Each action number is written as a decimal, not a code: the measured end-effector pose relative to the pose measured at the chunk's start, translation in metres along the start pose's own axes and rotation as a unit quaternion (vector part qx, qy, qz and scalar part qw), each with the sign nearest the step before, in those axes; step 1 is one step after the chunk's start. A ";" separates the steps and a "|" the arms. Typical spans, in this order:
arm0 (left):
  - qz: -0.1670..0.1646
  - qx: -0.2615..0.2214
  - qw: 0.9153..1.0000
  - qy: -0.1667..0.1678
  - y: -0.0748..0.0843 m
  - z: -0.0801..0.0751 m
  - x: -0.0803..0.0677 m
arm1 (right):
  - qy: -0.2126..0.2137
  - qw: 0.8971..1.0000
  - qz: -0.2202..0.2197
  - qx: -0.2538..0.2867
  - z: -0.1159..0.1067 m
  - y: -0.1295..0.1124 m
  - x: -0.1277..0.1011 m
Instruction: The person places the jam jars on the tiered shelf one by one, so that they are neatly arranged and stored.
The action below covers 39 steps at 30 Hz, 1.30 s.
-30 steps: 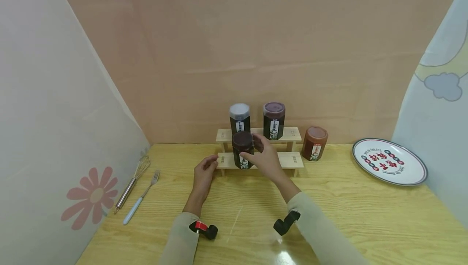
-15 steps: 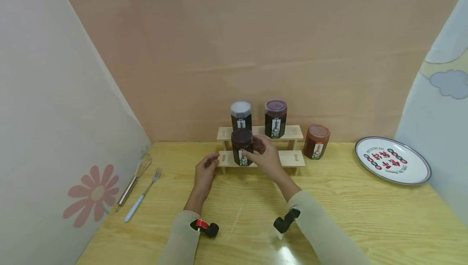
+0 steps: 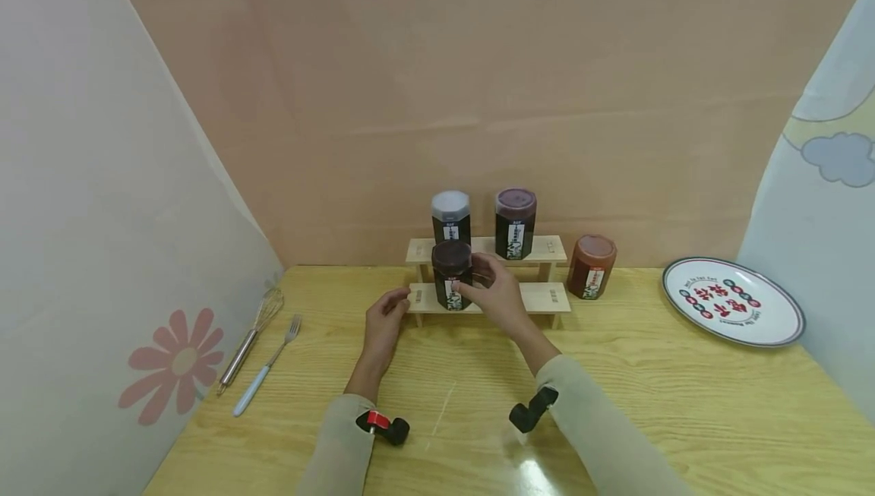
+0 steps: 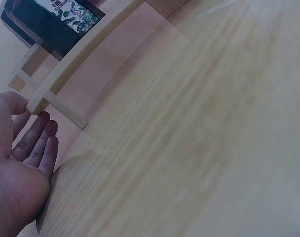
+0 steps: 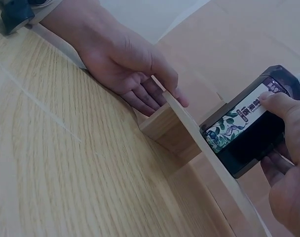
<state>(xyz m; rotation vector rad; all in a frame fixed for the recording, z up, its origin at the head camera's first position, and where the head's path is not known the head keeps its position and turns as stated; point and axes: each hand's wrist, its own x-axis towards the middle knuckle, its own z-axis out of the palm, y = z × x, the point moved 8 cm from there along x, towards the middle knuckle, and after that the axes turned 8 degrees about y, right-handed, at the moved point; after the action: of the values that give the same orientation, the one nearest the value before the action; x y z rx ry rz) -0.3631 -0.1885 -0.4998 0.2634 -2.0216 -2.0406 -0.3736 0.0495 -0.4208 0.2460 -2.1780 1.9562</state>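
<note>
A dark jar (image 3: 447, 272) with a dark brown lid stands upright on the lower left of a two-step wooden display rack (image 3: 547, 297). My right hand (image 3: 504, 302) grips this jar from the right, thumb across its white label in the right wrist view. At the rack's left end, my left hand (image 3: 383, 325) holds the tip of the lower board, its other fingers hanging loosely below it in the left wrist view. Behind, on the upper step, are a jar with a whitish lid (image 3: 450, 206) and one with a purple lid (image 3: 516, 211).
A jar with a reddish-orange lid (image 3: 592, 266) stands on the table right of the rack. Farther right a white oval plate (image 3: 697, 283) leans with red lettering. To the left lie a whisk (image 3: 241, 355) and a blue-handled fork (image 3: 254, 390). A cloth backdrop (image 3: 355, 162) rises behind.
The dark-lidded jar has settled slightly lower on the bottom step, with my right hand still around it. My left hand stays at the rack's end. The head view shifted a little.
</note>
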 end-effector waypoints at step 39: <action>-0.004 0.004 1.000 0.002 0.000 0.000 0.000 | 0.085 0.982 0.012 -0.171 -0.226 0.001 0.028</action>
<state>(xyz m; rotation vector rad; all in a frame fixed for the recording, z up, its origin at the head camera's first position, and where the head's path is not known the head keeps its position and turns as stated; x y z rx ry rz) -0.3629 -0.1884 -0.5002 0.2764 -2.0299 -2.0357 -0.3918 0.2749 -0.3915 -0.0003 -2.3579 1.5145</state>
